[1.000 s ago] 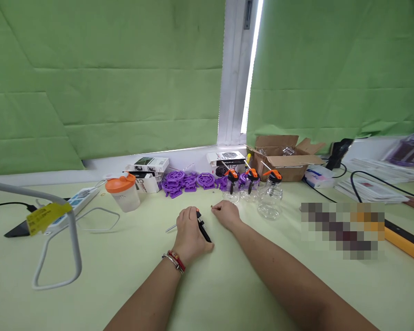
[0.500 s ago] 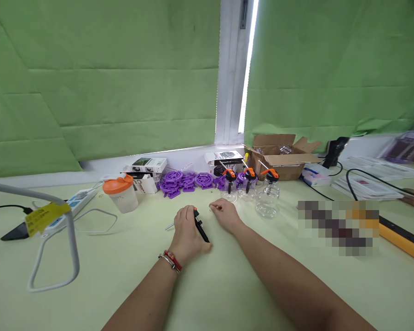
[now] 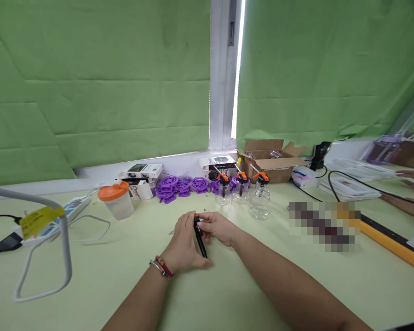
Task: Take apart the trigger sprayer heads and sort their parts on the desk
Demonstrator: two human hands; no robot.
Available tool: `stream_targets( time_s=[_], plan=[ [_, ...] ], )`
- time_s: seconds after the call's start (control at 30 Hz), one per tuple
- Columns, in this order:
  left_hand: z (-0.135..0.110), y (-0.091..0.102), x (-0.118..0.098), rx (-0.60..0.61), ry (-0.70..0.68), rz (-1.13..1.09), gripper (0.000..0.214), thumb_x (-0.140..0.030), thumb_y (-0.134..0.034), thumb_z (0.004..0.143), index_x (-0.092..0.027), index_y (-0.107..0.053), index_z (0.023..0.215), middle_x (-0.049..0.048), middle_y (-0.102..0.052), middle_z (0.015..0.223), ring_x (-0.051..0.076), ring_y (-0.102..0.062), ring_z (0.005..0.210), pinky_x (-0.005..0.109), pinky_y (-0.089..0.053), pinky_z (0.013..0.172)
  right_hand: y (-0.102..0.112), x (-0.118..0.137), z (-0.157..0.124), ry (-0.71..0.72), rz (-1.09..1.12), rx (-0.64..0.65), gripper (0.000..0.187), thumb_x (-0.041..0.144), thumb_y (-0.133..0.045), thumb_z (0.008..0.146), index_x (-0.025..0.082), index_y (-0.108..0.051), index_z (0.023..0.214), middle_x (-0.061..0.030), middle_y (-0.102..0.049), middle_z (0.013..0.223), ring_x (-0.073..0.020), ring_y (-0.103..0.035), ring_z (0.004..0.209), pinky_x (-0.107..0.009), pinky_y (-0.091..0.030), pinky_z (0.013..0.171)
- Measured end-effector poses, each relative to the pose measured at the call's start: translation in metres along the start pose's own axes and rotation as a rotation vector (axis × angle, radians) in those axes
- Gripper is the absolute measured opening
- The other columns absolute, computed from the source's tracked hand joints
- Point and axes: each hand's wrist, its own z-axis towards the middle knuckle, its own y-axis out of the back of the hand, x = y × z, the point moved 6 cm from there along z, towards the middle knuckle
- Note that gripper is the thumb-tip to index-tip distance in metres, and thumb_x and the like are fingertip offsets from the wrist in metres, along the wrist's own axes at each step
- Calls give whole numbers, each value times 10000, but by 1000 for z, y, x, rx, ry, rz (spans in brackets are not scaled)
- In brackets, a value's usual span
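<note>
My left hand [image 3: 182, 246] is wrapped round a black pump head [image 3: 199, 239] with a bit of orange at its far end, and holds it low over the table. A thin pale tube [image 3: 171, 232] sticks out to the left from behind the fingers. At the far end of the pump head, my right hand [image 3: 219, 227] has its fingers pinched together against it; what lies between the fingertips is hidden. Beyond the hands stand glass bottles [image 3: 259, 207] whose tops are black with orange levers and pale tubes. A tiny brown bit [image 3: 204, 209] lies on the table past my fingers.
Purple plastic wheel-like parts [image 3: 168, 186] lie along the wall beside small white boxes [image 3: 146, 171]. An orange-lidded cup [image 3: 119, 202] and a power strip [image 3: 76, 208] are at left. On the right are an open carton [image 3: 276, 172], a yellow-black bar [image 3: 382, 232] and another person's hands [image 3: 412, 179].
My right hand has come from the table just beyond to the far end of the pump head. My left hand keeps its hold. The view has shifted slightly.
</note>
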Motion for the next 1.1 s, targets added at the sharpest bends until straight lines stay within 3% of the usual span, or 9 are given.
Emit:
stream_targets(
  time_s=[0.17, 0.4, 0.47, 0.6, 0.67, 0.77, 0.83, 0.97, 1.1],
  plan=[
    [-4, 2, -5, 189, -85, -174, 1317, -505, -801, 428, -179, -36, 1449, 203, -218, 1457, 397, -188, 1346, 568, -221, 1074, 10, -1, -8, 1, -33, -59, 403, 378, -740, 637, 125, -666, 942, 37, -527, 607, -59, -442, 500, -213, -374, 481],
    [-10, 1, -7, 330, -82, -316, 1368, -555, -790, 462, -182, 77, 1451, 189, -55, 1524, 379, -138, 1375, 533, -199, 1095, 12, -14, -20, -17, 55, -36, 403, 376, -757, 627, 118, -664, 922, -14, -627, 679, -90, -549, 547, -262, -453, 582],
    [-10, 0, -6, 338, -55, -285, 1371, -584, -788, 431, -175, 25, 1456, 206, -117, 1511, 396, -179, 1359, 552, -216, 1080, 15, -20, -23, -13, 82, -77, 403, 366, -765, 617, 116, -658, 914, -25, -641, 699, -105, -578, 575, -270, -467, 596],
    [-7, 1, -8, 322, -51, -249, 1227, -608, -788, 382, -180, -265, 1406, 184, -394, 1395, 392, -377, 1256, 542, -300, 1040, 19, -25, -25, -10, 138, -129, 381, 325, -780, 602, 112, -648, 889, -36, -655, 738, -119, -603, 590, -281, -488, 603],
    [-5, 5, -7, 276, -38, -334, 1032, -622, -741, 491, -168, -382, 1345, 161, -486, 1327, 348, -461, 1197, 486, -362, 1016, 19, -27, -26, -69, 185, -167, 329, 313, -767, 628, 99, -638, 843, -58, -663, 733, -133, -619, 592, -282, -498, 595],
    [-1, 13, -1, 152, 11, -444, 623, -591, -481, 793, -157, -510, 1238, 129, -592, 1211, 267, -549, 1107, 412, -421, 968, 16, -32, -28, -190, 274, -198, 237, 288, -697, 727, 73, -624, 794, -98, -668, 696, -149, -641, 592, -274, -509, 590],
    [0, 16, 3, 90, 56, -422, 512, -525, -357, 877, -162, -554, 1179, 107, -649, 1105, 229, -600, 1009, 382, -453, 918, 10, -34, -29, -231, 335, -194, 221, 278, -636, 787, 57, -626, 796, -108, -663, 681, -141, -641, 578, -258, -513, 591],
    [1, 16, 9, 53, 157, -199, 452, -491, -574, 760, -213, -585, 1116, 51, -684, 962, 202, -632, 810, 320, -496, 747, 2, -37, -32, -264, 358, -177, 296, 338, -564, 841, 53, -640, 815, -85, -639, 632, -121, -624, 549, -234, -507, 570],
    [2, 9, 7, 127, 165, -197, 277, -407, -511, 804, -187, -676, 835, 21, -684, 754, 159, -601, 665, 264, -467, 634, 4, -33, -32, -229, 81, -162, 387, 444, -567, 814, 72, -644, 735, -56, -602, 551, -113, -556, 451, -234, -447, 458]
  ],
)
